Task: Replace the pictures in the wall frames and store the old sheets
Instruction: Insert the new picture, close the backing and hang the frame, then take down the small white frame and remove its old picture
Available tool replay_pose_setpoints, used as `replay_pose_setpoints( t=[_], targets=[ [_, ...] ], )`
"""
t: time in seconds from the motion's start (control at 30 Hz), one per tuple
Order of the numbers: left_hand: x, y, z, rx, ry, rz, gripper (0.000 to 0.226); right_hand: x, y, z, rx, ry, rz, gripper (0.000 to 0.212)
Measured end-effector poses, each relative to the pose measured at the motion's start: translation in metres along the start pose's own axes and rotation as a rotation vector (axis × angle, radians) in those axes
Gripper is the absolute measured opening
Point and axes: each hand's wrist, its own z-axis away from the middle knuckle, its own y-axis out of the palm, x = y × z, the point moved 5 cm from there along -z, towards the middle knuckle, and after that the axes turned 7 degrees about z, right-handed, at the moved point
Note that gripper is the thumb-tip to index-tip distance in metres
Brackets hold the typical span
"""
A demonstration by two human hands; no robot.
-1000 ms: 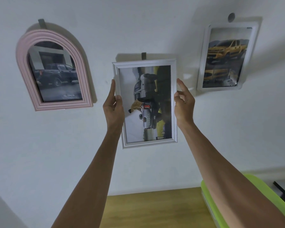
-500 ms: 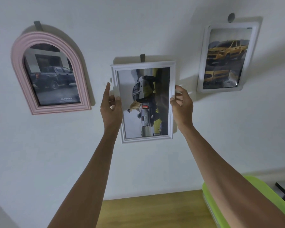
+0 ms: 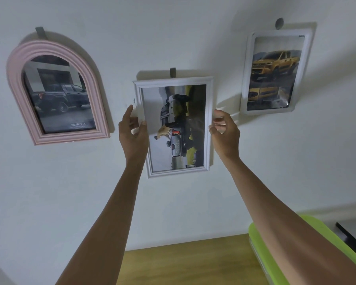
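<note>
Three frames hang on the wall [image 3: 193, 33]; the white rect. frame [image 3: 174, 81] sits in the middle, hung from a grey hook [image 3: 172, 72] at its top edge; the picture in it [image 3: 176, 128], a pickup truck, lies turned sideways. Left hand [image 3: 133, 135] is at the frame's left edge, approx. mid-height; thumb over the front of the moulding, index pointing up along the edge, other fingers loosely bent; cannot tell whether it truly grips or just touches. Right hand [image 3: 224, 133] is at the frame's right edge, fingers curled loosely toward it; fingertips look just off or barely touching the moulding, not clamped on it.

Pink arched frame [image 3: 11, 79] hangs toward the wall's left side, well apart from the middle frame, bare wall between; it holds a dark truck picture. White rounded frame [image 3: 307, 64] hangs toward the upper right w/ a yellow truck picture, nearer the middle frame's top right corner but apart from it.

Below the frames the wall is bare down to a wooden table [image 3: 183, 262]; a green-lidded box [image 3: 325, 225] sits at the table's right side, partly behind the right forearm.
</note>
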Motion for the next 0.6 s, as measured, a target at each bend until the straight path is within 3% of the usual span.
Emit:
replay_pose_setpoints(
  t=[0.13, 0.27, 0.43, 0.6],
  targets=[
    [-0.028, 0.0, 0.005, -0.101, 0.154, -0.063, 0.048, 0.008, -0.017, -0.003, -0.024, 0.013, -0.014, 0.041],
    [-0.073, 0.03, 0.011, -0.087, 0.263, 0.023, 0.037, 0.022, -0.046, -0.018, -0.072, -0.012, -0.034, 0.036],
    [-0.114, 0.103, 0.016, 0.087, 0.249, 0.136, 0.038, 0.034, -0.098, -0.056, -0.149, 0.0, -0.095, 0.033],
    [-0.13, 0.183, 0.027, 0.27, 0.173, 0.101, 0.044, 0.03, -0.152, -0.094, -0.222, 0.051, -0.116, 0.032]
  ],
)
